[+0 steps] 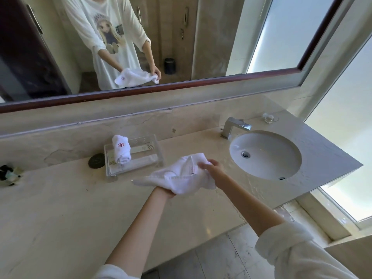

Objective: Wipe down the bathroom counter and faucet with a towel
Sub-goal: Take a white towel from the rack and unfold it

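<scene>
A white towel [181, 174] hangs in the air above the beige stone counter [60, 208], just left of the round white sink [265, 156]. My left hand [166, 193] grips the towel from below, mostly covered by the cloth. My right hand [211, 167] pinches the towel's upper right edge, near a small label. The square chrome faucet [234, 125] stands behind the sink, apart from both hands. Water shines on the counter around the sink.
A clear tray [155, 146] with a rolled white towel [120, 149] stands at the back, a dark round disc [96, 161] beside it. Small toiletries [9, 175] lie at the far left. A glass soap dish [269, 117] sits behind the faucet. A mirror spans the wall.
</scene>
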Motion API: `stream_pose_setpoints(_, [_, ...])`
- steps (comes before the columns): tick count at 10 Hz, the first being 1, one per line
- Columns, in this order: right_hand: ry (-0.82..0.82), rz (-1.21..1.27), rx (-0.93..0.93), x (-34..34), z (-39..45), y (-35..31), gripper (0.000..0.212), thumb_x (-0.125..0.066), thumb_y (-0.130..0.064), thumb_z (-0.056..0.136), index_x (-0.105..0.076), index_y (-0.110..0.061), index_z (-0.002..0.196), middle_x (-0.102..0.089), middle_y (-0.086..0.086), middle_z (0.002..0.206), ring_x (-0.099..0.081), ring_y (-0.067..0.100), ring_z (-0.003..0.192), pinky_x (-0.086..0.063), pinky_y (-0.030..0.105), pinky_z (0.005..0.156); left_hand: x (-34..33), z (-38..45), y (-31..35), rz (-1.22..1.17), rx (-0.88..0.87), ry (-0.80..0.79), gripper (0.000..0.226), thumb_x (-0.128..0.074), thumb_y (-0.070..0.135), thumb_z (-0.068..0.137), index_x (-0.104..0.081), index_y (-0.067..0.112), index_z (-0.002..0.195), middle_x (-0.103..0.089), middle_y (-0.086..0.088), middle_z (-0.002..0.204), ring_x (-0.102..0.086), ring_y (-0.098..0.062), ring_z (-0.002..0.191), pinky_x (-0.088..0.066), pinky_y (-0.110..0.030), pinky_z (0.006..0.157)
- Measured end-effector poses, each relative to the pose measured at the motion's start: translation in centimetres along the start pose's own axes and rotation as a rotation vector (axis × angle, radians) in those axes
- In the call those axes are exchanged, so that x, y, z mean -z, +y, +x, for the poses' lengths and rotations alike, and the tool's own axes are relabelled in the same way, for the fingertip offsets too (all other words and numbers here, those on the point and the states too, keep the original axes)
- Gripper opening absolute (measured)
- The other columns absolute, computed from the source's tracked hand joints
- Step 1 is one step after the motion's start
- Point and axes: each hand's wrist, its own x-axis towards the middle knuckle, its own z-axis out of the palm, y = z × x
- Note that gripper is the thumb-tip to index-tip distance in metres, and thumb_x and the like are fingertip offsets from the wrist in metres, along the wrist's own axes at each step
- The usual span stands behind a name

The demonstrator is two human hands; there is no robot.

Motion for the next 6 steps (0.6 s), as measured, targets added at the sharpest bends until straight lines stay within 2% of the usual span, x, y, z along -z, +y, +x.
stream_pose_setpoints(1, [0.133, 0.049, 0.051, 0.5, 0.5, -0.4, 0.016, -0.069, -0.014, 0.079, -0.054, -0.012, 0.085, -0.057, 0.003, 0.074, -0.053, 0.016, 0.067, -0.041, 0.025, 0.056, 0.2, 0.7, -1.3, -0.616, 0.052, -0.35, 0.048, -0.026, 0.029, 0.1, -0.046, 0.001, 0.133, -0.057, -0.018, 0.122, -0.058, -0.031, 0.1, -0.048, -0.039, 0.086])
stream_pose_setpoints(2, [0.024, 0.021, 0.022, 1.4, 0.7, -0.1, 0.019, -0.071, -0.01, 0.073, -0.056, -0.011, 0.083, -0.059, 0.007, 0.08, -0.056, 0.019, 0.071, -0.046, 0.027, 0.06, -0.3, 1.8, -2.7, -0.763, 0.027, -0.362, 0.06, -0.031, 0.063, 0.089, -0.056, 0.012, 0.11, -0.059, -0.011, 0.118, -0.056, -0.027, 0.102, -0.037, -0.044, 0.101])
stream_pose_setpoints(3, [-0.376, -0.036, 0.004, 2.7, 0.3, 1.0, 0.037, -0.072, -0.012, 0.069, -0.064, -0.01, 0.106, -0.067, 0.009, 0.097, -0.064, 0.024, 0.09, -0.053, 0.034, 0.073, -1.9, 1.4, -2.2, -0.323, -0.123, -0.351, 0.038, -0.054, 0.049, 0.087, -0.064, 0.017, 0.105, -0.068, -0.004, 0.096, -0.062, -0.02, 0.089, -0.051, -0.032, 0.076])
stream_pose_setpoints(4, [-0.529, -0.112, -0.071, 3.9, 0.1, 1.7, 0.035, -0.069, -0.008, 0.08, -0.063, -0.015, 0.113, -0.068, 0.002, 0.101, -0.065, 0.018, 0.096, -0.055, 0.029, 0.074, -3.5, 1.9, -1.8, -0.093, -0.211, -0.158, 0.005, -0.058, 0.004, 0.082, -0.062, 0.006, 0.08, -0.061, -0.01, 0.079, -0.055, -0.023, 0.074, -0.045, -0.027, 0.062])
stream_pose_setpoints(5, [-0.323, -0.085, -0.111, 4.2, 0.4, 1.9, 0.034, -0.064, -0.011, 0.079, -0.057, -0.013, 0.112, -0.058, 0.006, 0.105, -0.056, 0.019, 0.093, -0.047, 0.03, 0.075, -4.2, 2.3, -1.1, -0.046, -0.231, -0.165, 0.021, -0.043, -0.002, 0.081, -0.053, 0.007, 0.065, -0.054, -0.008, 0.072, -0.05, -0.024, 0.08, -0.04, -0.028, 0.06])
stream_pose_setpoints(6, [-0.038, -0.075, 0.03, 4.3, 0.2, 1.0, 0.039, -0.051, -0.009, 0.082, -0.054, -0.008, 0.121, -0.057, 0.008, 0.111, -0.051, 0.016, 0.092, -0.037, 0.021, 0.067, -4.4, 0.9, -0.5, -0.054, -0.211, -0.303, 0.028, -0.038, 0.013, 0.088, -0.064, 0.012, 0.078, -0.068, -0.004, 0.075, -0.06, -0.022, 0.081, -0.047, -0.027, 0.066])
